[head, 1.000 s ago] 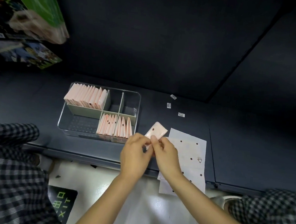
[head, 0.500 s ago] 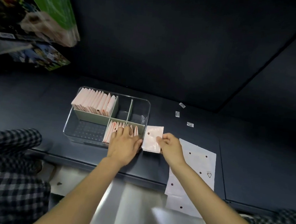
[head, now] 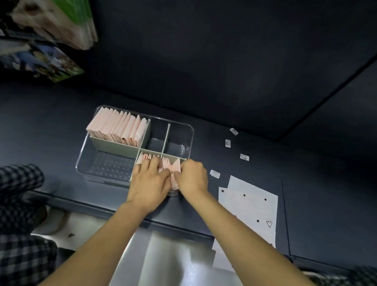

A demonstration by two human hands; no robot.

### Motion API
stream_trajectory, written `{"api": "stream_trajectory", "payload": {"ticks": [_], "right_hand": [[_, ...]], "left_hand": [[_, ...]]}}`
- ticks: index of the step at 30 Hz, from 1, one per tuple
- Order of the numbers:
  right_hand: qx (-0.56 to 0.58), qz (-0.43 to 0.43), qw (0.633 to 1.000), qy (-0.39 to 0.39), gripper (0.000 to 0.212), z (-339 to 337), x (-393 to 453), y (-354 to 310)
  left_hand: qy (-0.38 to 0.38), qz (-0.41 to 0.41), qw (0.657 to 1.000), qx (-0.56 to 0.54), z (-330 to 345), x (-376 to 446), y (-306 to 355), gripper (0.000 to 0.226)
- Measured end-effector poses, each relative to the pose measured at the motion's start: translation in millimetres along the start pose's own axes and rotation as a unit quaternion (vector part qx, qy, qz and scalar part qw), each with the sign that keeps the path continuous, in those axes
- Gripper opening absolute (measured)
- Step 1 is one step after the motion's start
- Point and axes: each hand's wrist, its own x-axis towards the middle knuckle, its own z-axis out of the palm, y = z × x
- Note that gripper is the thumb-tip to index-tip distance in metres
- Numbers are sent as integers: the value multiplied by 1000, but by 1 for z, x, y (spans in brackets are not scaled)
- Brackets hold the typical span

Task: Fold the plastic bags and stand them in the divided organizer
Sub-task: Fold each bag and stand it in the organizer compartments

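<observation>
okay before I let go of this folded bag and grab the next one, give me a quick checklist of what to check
1. Folded bag inside the near right compartment: ok, at the row's right end.
2. Bag fully seated and upright: cannot tell, right hand hides its lower part.
3. Left hand holding the row back: ok, fingers rest on the tops.
4. Organizer flat on the table: ok.
5. Next flat bag within reach: ok, lying right of the organizer.
6. Spare room: ok, near left compartment holds no bags.

Single head-worn wide-angle view, forward and steeply down, close over the organizer at the table edge.
</observation>
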Motion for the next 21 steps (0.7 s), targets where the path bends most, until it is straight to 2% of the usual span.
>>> {"api": "stream_trajectory", "payload": {"ticks": [5, 9, 12, 15, 17, 19, 21], "right_hand": [[7, -6, 1000, 3, 17, 7, -3, 0], [18, 0, 1000, 16, 18, 5, -3, 14], [85, -43, 995, -4, 24, 3, -5, 27], [119, -95, 987, 55, 26, -5, -18, 60], [105, -119, 985, 73, 22, -8, -33, 100], [30, -133, 989, 48, 22, -8, -55, 150], [-64, -147, 987, 1, 32, -3, -81, 197]], "left_hand": [[24, -31, 998, -47, 3, -4, 6, 9], [51, -93, 987, -119, 4, -12, 18, 8], [83, -92, 978, -168, 2, -19, 31, 9], [106, -34, 978, -177, -2, -25, 48, 25], [94, 37, 979, -179, -1, -29, 64, 29], [47, 126, 974, -180, 6, -36, 84, 25], [3, 214, 962, -170, 19, -47, 102, 8]]}}
